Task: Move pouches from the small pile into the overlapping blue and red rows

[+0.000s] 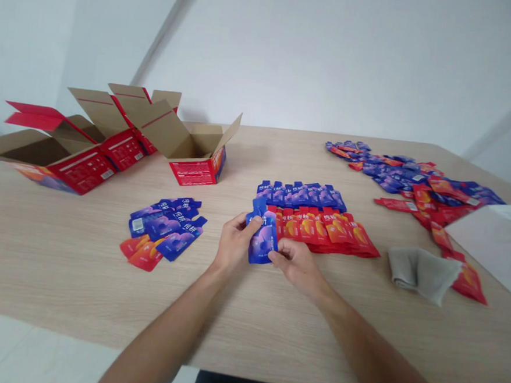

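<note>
A blue pouch (262, 242) with purple fruit on its front is held upright in front of me. My left hand (236, 237) pinches its left edge, thumb across the upper front. Fingers of my right hand (295, 262) grip the lower right corner of the same pouch. Just behind it lies a row of red pouches (336, 227) with orange fruit, and beyond that a row of blue pouches (301, 195). To the left of my left hand, a small pile has blue pouches (166, 221) on top of red pouches (145, 255).
Several open red cardboard boxes stand at the left, one box (194, 172) nearer the middle. A long heap of mixed blue and red pouches (397, 172) spreads along the right. A folded grey cloth (422, 273) lies near a white object (494, 246) at the right edge.
</note>
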{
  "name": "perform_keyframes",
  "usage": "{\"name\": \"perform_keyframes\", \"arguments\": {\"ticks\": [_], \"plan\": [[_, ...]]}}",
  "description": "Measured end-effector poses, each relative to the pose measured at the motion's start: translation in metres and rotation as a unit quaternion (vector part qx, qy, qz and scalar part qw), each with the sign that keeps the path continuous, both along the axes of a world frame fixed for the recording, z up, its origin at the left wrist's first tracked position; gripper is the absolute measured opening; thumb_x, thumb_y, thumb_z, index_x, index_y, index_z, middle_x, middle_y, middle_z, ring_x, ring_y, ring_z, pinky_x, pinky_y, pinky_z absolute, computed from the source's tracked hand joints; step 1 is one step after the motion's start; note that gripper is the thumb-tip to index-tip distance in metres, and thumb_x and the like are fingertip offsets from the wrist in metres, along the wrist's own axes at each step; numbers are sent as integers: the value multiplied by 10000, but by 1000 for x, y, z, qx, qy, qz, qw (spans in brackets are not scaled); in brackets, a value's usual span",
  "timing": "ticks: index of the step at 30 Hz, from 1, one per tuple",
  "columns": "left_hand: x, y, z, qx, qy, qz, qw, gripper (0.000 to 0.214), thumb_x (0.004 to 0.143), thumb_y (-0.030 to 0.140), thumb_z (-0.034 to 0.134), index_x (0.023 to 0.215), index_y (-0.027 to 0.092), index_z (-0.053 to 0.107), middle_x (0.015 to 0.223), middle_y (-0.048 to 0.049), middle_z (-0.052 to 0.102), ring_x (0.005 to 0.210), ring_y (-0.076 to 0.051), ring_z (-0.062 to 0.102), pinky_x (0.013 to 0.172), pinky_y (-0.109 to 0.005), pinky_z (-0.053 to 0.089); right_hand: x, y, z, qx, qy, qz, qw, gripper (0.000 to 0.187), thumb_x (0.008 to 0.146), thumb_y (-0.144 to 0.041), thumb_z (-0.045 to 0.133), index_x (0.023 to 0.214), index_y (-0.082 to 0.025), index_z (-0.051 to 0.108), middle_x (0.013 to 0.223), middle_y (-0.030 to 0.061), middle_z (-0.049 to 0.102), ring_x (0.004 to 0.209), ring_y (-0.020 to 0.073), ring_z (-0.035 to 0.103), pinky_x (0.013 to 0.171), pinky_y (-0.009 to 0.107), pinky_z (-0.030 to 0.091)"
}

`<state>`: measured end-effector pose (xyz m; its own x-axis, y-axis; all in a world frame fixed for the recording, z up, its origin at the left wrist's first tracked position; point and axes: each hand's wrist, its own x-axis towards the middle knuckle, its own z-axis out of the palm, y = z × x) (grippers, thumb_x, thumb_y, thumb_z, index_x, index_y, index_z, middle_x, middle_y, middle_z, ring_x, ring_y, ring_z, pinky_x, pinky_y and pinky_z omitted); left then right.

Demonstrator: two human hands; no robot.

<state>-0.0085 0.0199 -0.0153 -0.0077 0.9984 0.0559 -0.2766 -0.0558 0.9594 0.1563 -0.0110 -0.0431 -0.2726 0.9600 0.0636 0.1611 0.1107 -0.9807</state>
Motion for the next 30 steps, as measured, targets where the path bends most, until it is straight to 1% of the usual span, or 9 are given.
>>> {"name": "perform_keyframes", "arguments": {"ticks": [8, 12, 15, 18, 21, 24, 27, 29, 30], "plan": [[-3, 1, 2, -64, -16, 27, 997, 226, 670, 269, 771, 613, 161, 581, 557, 56, 510, 491, -67, 400, 469, -205, 318, -3, -2, -7, -10, 3, 48, 999, 235, 820, -346, 634, 681, -181, 540, 642, -24, 516, 594, 121, 436, 550, 252, 313], [-5, 3, 1, -46, 10, 34, 998, 273, 713, 362, 769, 638, 159, 603, 566, 49, 521, 502, -72, 416, 483, -209, 327, -4, -2, -7, -3, -6, 42, 999, 240, 848, -344, 644, 695, -180, 557, 639, -22, 536, 583, 121, 442, 540, 248, 309], [-5, 5, 1, -37, 18, 66, 997, 298, 723, 398, 772, 649, 164, 603, 562, 55, 527, 497, -72, 422, 491, -209, 335, -6, -3, -3, -8, 7, 36, 999, 289, 866, -418, 668, 715, -181, 600, 648, -9, 572, 584, 134, 486, 539, 250, 339], [-6, 8, 1, -33, 11, 84, 996, 286, 723, 410, 775, 700, 155, 648, 619, 38, 594, 543, -83, 482, 540, -215, 384, -6, -3, 2, -21, 51, 0, 998, 330, 863, -505, 685, 870, -175, 685, 688, 9, 620, 612, 154, 549, 559, 259, 407], [-8, 12, 0, -41, -23, 66, 997, 337, 779, 474, 714, 784, 138, 691, 717, -12, 668, 645, -126, 584, 643, -251, 469, 0, 0, 4, -16, 85, -47, 995, 375, 878, -525, 682, 971, -163, 711, 716, 23, 644, 625, 154, 566, 566, 261, 434], [-10, 13, -2, -65, -53, 56, 995, 372, 785, 458, 693, 936, 119, 713, 813, -60, 709, 739, -172, 653, 723, -299, 515, 12, 16, 4, 1, 99, -105, 989, 377, 867, -524, 698, 927, -152, 709, 725, 41, 664, 629, 155, 582, 568, 259, 448], [-11, 13, -3, -72, -48, 62, 994, 365, 739, 386, 716, 978, 110, 712, 824, -66, 709, 745, -173, 659, 730, -304, 519, 25, 49, 7, 12, 71, -172, 982, 413, 827, -553, 717, 886, -145, 696, 711, 57, 675, 592, 163, 594, 540, 263, 464], [-11, 12, -4, -68, -38, 54, 996, 326, 732, 367, 705, 934, 111, 715, 809, -62, 703, 734, -167, 651, 720, -299, 516, 32, 77, 11, 27, -8, -231, 972, 437, 851, -584, 681, 860, -147, 684, 719, 69, 685, 579, 170, 611, 520, 265, 480], [-11, 12, -4, -66, -34, 49, 996, 308, 731, 362, 698, 912, 114, 716, 803, -60, 702, 726, -163, 645, 713, -296, 513, 34, 91, 14, 37, -83, -249, 964, 446, 889, -589, 645, 857, -146, 687, 749, 80, 696, 603, 175, 634, 534, 265, 501]]}}
